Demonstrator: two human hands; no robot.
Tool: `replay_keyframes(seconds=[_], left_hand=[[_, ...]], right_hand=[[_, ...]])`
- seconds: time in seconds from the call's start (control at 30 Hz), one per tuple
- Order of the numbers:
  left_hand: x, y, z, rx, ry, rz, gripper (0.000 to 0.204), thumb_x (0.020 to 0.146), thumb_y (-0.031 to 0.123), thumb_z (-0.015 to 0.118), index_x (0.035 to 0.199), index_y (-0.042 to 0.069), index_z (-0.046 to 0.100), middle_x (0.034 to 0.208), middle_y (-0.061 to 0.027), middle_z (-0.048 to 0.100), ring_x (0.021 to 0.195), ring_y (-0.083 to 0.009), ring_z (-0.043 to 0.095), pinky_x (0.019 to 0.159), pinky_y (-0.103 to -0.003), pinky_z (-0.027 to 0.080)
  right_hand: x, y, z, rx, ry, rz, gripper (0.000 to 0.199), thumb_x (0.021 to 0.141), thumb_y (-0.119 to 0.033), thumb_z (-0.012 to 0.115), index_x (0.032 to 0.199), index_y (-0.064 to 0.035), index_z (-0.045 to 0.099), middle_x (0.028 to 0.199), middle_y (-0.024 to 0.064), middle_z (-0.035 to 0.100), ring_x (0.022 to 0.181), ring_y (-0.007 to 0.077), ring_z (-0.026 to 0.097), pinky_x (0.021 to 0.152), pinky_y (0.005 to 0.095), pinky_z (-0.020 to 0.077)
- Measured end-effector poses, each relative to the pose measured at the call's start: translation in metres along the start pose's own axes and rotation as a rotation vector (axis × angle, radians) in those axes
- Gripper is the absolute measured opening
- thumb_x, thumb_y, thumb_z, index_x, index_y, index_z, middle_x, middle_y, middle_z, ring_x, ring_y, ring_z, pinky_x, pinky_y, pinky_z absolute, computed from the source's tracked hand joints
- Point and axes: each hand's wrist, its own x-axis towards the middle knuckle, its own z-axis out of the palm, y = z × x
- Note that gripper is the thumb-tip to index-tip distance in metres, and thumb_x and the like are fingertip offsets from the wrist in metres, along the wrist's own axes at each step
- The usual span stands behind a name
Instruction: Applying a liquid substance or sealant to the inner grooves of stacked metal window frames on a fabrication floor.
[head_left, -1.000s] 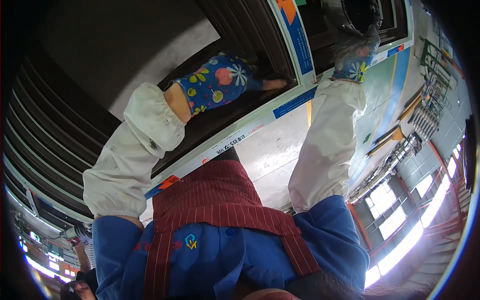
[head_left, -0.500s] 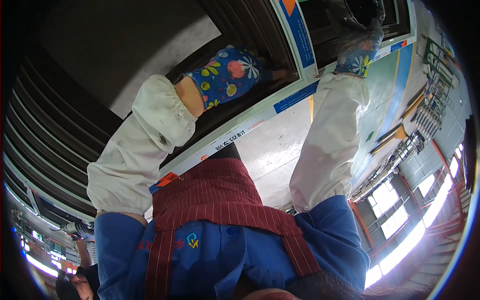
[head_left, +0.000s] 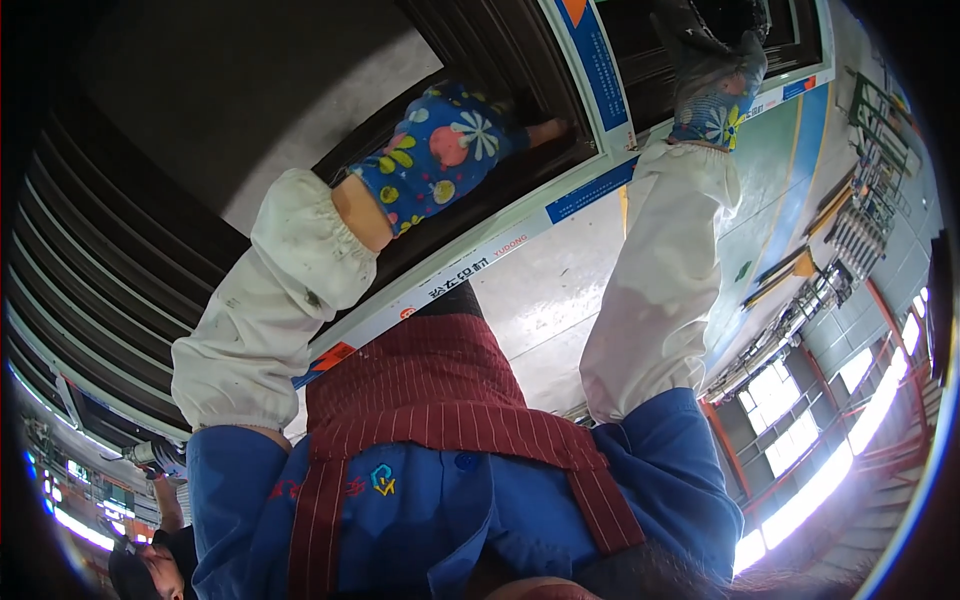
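Note:
My left hand (head_left: 455, 140), in a blue glove with a flower print, lies over a dark brown ridged frame (head_left: 545, 60). One bare fingertip sticks out of the glove, stretched toward the frame's inner corner; the other fingers are blurred or hidden. Farther right, my right hand (head_left: 715, 75) wears a grey, dirty glove with a floral cuff. Its fingers are wrapped around a dark round container (head_left: 764, 22) with a stained rim, cut off by the picture's top edge. White strips with blue and orange printed labels (head_left: 590, 190) border the frame.
Several dark ridged frames (head_left: 110, 280) stand stacked at the left. At lower left a person (head_left: 160, 570) has a raised arm near a power tool (head_left: 155, 457). Racks with metal parts (head_left: 860, 215) line the right side, beyond a green floor (head_left: 765, 200) with a blue stripe.
My left hand has shifted slightly left and away from the frame's near edge, and its fingertip shows more clearly. My right hand has stayed in almost the same place with the container.

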Motion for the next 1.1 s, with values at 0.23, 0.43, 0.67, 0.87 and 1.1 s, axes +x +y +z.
replay_keyframes(seconds=[0.23,0.43,0.67,0.87,1.1], left_hand=[[0.069,-0.011,0.029,-0.227,-0.033,-0.187,0.043,0.088,0.037,0.047,0.125,0.014,0.047,0.12,-0.0114,0.052,0.105,-0.0255,0.054,0.09,-0.034,0.043],[0.025,0.019,-0.007,0.037,-0.21,-0.091,0.037,0.091,0.025,0.046,0.126,0.011,0.045,0.118,-0.0116,0.053,0.104,-0.0237,0.054,0.089,-0.029,0.044],[-0.035,-0.05,0.044,-0.84,0.021,-0.246,0.037,0.09,0.021,0.048,0.123,0.005,0.046,0.114,-0.0102,0.055,0.098,-0.0196,0.056,0.082,-0.025,0.047],[-0.033,-0.05,-0.002,-0.676,-0.073,0.01,0.032,0.086,0.023,0.056,0.11,0.003,0.056,0.089,-0.0112,0.063,0.083,-0.0167,0.061,0.072,-0.026,0.05],[0.089,0.078,-0.072,-0.746,0.196,0.741,0.019,0.083,0.017,0.051,0.099,0.008,0.056,0.086,-0.0105,0.061,0.07,-0.0181,0.059,0.062,-0.028,0.047]], right_hand=[[0.007,0.006,-0.001,0.035,-0.075,-0.031,0.048,0.085,-0.038,0.046,0.126,-0.0131,0.042,0.126,0.0118,0.045,0.11,0.0332,0.048,0.083,0.0529,0.0448],[0.001,0.001,-0.005,-0.014,-0.029,-0.029,0.049,0.085,-0.038,0.047,0.126,-0.0129,0.041,0.125,0.0125,0.045,0.11,0.0336,0.048,0.083,0.052,0.0458],[0.001,-0.002,-0.001,-0.012,-0.046,-0.008,0.052,0.084,-0.04,0.048,0.128,-0.0133,0.038,0.126,0.0131,0.045,0.109,0.0347,0.048,0.08,0.0523,0.0473],[-0.007,-0.002,0.009,-0.027,-0.012,-0.018,0.051,0.085,-0.04,0.046,0.128,-0.0128,0.039,0.126,0.0125,0.045,0.111,0.0335,0.047,0.082,0.0518,0.0468],[0.066,0.04,-0.133,-0.535,-0.179,-0.641,0.047,0.089,-0.034,0.044,0.129,-0.011,0.039,0.126,0.0122,0.045,0.115,0.0254,0.044,0.083,0.0503,0.0459]])
